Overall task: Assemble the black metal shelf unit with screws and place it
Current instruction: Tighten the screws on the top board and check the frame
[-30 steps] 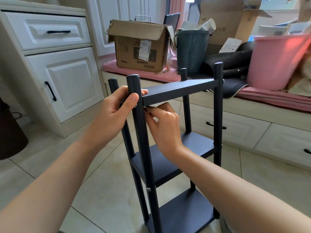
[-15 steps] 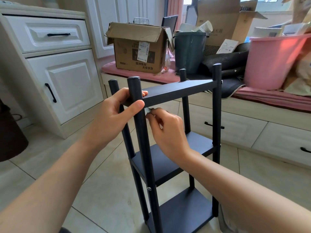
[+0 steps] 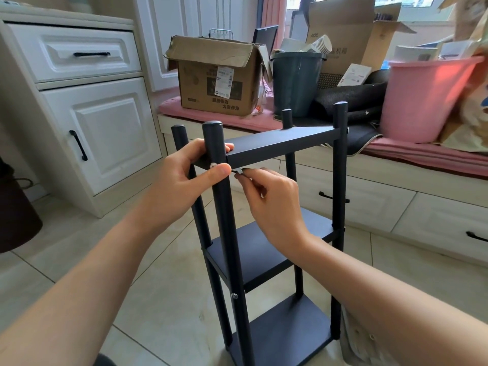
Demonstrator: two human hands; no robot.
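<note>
White panelled cabinet [image 3: 87, 122] with black handles at left. Long window seat with a pink cushion [image 3: 422, 154] runs across the back, loaded with a brown cardboard box [image 3: 219, 77], a dark green plastic bin [image 3: 295, 83] and a pink plastic bucket [image 3: 422, 99].

Black metal three-tier shelf unit [image 3: 280, 143] stands upright on the beige tiled floor [image 3: 158, 299], directly in front of the person, four round posts rising above the top tier.

Left hand [image 3: 184, 180]: grip wrapped around the near front post at top-tier level, fingers curled behind it onto the shelf edge, thumb pressed across the post front just below a small silver screw head [image 3: 212, 165].

Right hand [image 3: 272, 202]: fingers pinched tight on a small silver metal tool [image 3: 239, 170] (type unclear, mostly hidden in the fingers), its tip just right of the same post, under the top tier's edge.

A second silver screw [image 3: 234, 295] sits lower on that post.
</note>
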